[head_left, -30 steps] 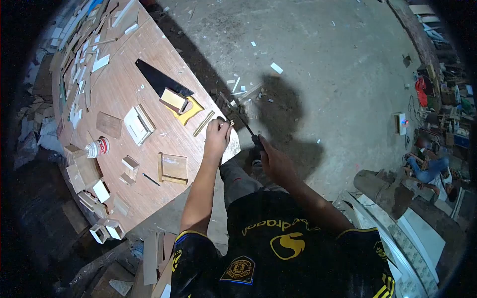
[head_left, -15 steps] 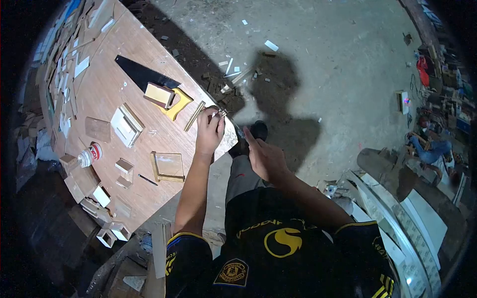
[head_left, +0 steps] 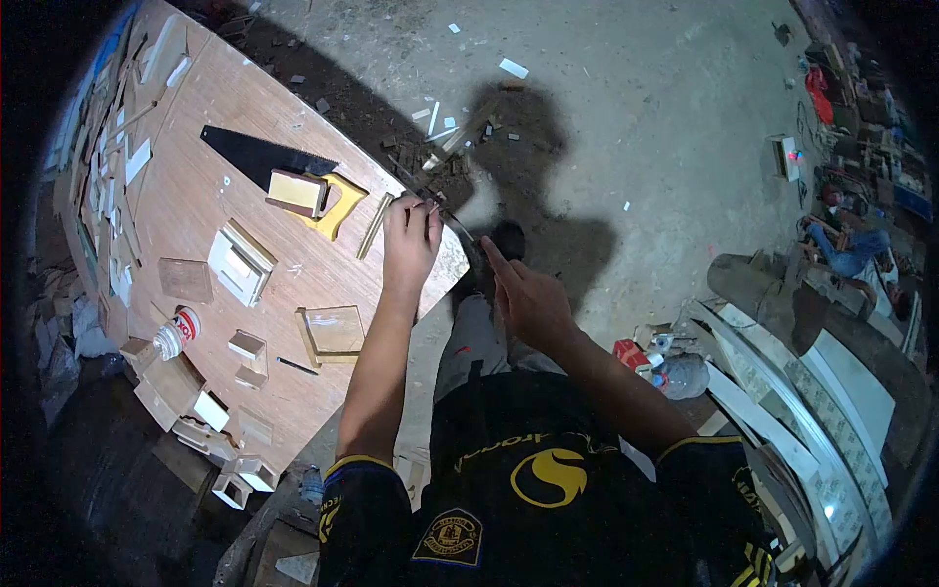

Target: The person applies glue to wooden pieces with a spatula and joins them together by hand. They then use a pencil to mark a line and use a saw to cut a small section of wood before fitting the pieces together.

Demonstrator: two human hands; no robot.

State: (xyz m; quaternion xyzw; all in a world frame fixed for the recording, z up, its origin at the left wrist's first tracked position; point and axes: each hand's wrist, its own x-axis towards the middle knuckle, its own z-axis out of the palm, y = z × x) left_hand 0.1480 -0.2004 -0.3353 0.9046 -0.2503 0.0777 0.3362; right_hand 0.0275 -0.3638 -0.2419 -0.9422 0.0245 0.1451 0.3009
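Observation:
At the table's corner, my left hand (head_left: pixel 411 240) presses down with bent fingers, closed over a small piece of wood mostly hidden under the fingertips. My right hand (head_left: pixel 533 301) is closed just off the table edge, its index finger stretched along a thin narrow blade (head_left: pixel 458 227). That blade reaches from the finger toward my left fingertips at the edge. Beside my left hand lies a thin wooden strip (head_left: pixel 375 226). Farther left, a handsaw with a yellow handle (head_left: pixel 344 207) rests on the tabletop, a small wooden block (head_left: pixel 295 192) on top of it.
The wooden table (head_left: pixel 323 259) carries a framed wooden piece (head_left: pixel 333 333), a pen (head_left: pixel 297 366), a stacked white-and-wood piece (head_left: pixel 242 262) and a white-and-red jar (head_left: pixel 177 333). Offcuts (head_left: pixel 450 147) litter the floor beyond the edge. Long panels (head_left: pixel 782 391) lean at the right.
The view has shifted slightly, so the table sits a little farther left. Both hands stay at the corner, and the thin blade now shows more clearly between them.

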